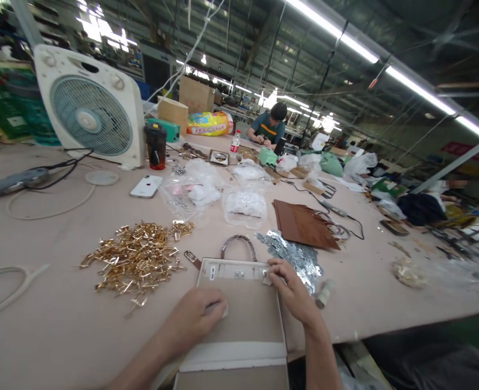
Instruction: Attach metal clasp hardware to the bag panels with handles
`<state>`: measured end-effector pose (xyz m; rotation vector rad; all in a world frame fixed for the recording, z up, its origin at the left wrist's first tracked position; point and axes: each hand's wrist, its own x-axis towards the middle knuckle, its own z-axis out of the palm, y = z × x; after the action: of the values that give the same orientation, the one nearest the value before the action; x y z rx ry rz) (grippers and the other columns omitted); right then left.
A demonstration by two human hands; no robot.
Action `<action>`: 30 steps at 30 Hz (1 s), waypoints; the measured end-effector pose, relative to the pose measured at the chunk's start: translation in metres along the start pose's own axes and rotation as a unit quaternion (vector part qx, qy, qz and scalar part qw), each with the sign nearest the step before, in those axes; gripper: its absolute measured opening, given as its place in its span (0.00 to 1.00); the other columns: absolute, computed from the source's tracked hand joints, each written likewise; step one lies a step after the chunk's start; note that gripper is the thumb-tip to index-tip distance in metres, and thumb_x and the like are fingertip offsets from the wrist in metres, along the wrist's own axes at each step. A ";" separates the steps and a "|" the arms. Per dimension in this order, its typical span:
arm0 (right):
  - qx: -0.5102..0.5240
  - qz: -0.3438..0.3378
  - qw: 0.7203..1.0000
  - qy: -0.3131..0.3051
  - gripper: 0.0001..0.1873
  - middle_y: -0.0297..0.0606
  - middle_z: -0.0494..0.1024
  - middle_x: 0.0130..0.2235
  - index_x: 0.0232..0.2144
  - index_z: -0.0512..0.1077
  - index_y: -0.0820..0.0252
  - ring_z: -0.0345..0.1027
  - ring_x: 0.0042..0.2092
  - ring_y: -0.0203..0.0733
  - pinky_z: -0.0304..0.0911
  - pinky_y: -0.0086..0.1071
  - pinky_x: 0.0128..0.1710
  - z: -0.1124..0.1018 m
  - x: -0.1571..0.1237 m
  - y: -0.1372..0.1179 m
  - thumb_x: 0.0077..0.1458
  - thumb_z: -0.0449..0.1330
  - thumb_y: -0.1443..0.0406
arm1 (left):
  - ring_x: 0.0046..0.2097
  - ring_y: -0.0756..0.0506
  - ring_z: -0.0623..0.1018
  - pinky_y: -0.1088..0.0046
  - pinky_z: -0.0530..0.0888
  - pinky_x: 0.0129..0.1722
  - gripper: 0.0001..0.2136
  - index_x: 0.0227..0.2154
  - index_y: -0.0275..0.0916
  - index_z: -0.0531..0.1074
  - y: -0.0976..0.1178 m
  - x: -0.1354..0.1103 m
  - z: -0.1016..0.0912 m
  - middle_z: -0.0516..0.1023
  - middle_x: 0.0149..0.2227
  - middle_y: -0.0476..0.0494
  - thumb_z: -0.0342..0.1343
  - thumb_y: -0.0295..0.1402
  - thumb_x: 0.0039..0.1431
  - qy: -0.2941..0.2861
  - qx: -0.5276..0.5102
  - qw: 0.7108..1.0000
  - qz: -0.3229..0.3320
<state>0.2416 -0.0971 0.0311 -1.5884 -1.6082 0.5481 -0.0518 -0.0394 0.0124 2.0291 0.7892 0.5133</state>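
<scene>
A flat beige handbag panel lies before me, with a curved brown handle at its far edge. Small metal plates sit along its top strip. Over the left part of the panel, my left hand is closed; a pale bit shows at its fingertips, too small to name. My right hand is at the panel's upper right corner, thumb and fingers pinched around a small piece I cannot make out. A brown strap with a gold buckle rests by the upper left corner.
Gold hardware is heaped at left; flat silver metal pieces lie at right beside brown leather panels. Farther back are plastic bags, a phone, a tumbler and a box fan. A person works across the table.
</scene>
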 end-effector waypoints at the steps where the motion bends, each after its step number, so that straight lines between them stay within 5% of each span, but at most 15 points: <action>1: 0.003 0.000 1.000 -0.017 0.14 0.45 0.76 0.53 0.35 0.75 0.56 0.67 0.59 0.49 0.59 0.45 0.62 -0.001 0.005 0.001 0.69 0.57 0.55 | 0.34 0.46 0.75 0.72 0.65 0.36 0.15 0.28 0.38 0.76 -0.001 0.000 0.000 0.78 0.29 0.47 0.48 0.36 0.67 0.002 -0.001 1.000 0.001; 6: 0.008 0.003 0.996 -0.086 0.15 0.44 0.76 0.51 0.32 0.72 0.56 0.69 0.55 0.49 0.61 0.43 0.59 -0.003 0.021 0.004 0.68 0.57 0.55 | 0.33 0.47 0.76 0.73 0.64 0.36 0.14 0.28 0.38 0.75 -0.001 -0.001 0.000 0.78 0.29 0.48 0.49 0.35 0.66 0.014 -0.015 1.000 0.000; 14: 0.006 -0.002 0.995 -0.098 0.15 0.44 0.76 0.49 0.33 0.73 0.56 0.69 0.54 0.50 0.62 0.43 0.58 0.001 0.025 0.011 0.69 0.57 0.54 | 0.34 0.48 0.77 0.74 0.65 0.37 0.13 0.28 0.38 0.76 -0.001 0.000 -0.001 0.79 0.29 0.49 0.50 0.34 0.66 0.023 -0.024 0.999 -0.002; 22: 0.031 0.027 0.998 -0.055 0.14 0.46 0.75 0.56 0.44 0.76 0.55 0.68 0.61 0.53 0.61 0.48 0.63 0.010 0.014 0.025 0.62 0.65 0.54 | 0.34 0.48 0.76 0.74 0.65 0.37 0.13 0.29 0.38 0.76 0.000 0.000 -0.002 0.79 0.30 0.49 0.51 0.34 0.66 0.023 -0.032 0.999 -0.007; 25: 0.085 0.089 0.992 -0.042 0.24 0.45 0.79 0.52 0.52 0.73 0.56 0.75 0.53 0.51 0.70 0.44 0.54 0.015 0.014 0.029 0.59 0.67 0.51 | 0.34 0.48 0.75 0.74 0.64 0.36 0.14 0.29 0.38 0.75 0.000 0.000 -0.002 0.78 0.30 0.49 0.50 0.35 0.68 0.021 -0.032 0.999 -0.004; 30: 0.066 0.114 0.990 0.040 0.25 0.42 0.82 0.40 0.44 0.75 0.59 0.76 0.40 0.49 0.71 0.39 0.40 0.029 0.019 0.034 0.57 0.66 0.45 | 0.32 0.48 0.72 0.74 0.63 0.33 0.19 0.29 0.37 0.74 0.004 0.000 -0.007 0.74 0.27 0.49 0.48 0.41 0.72 -0.004 -0.067 0.998 -0.018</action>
<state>0.2425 -0.0681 -0.0075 -1.6810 -1.3120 0.6872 -0.0541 -0.0370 0.0197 1.8883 0.7652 0.5227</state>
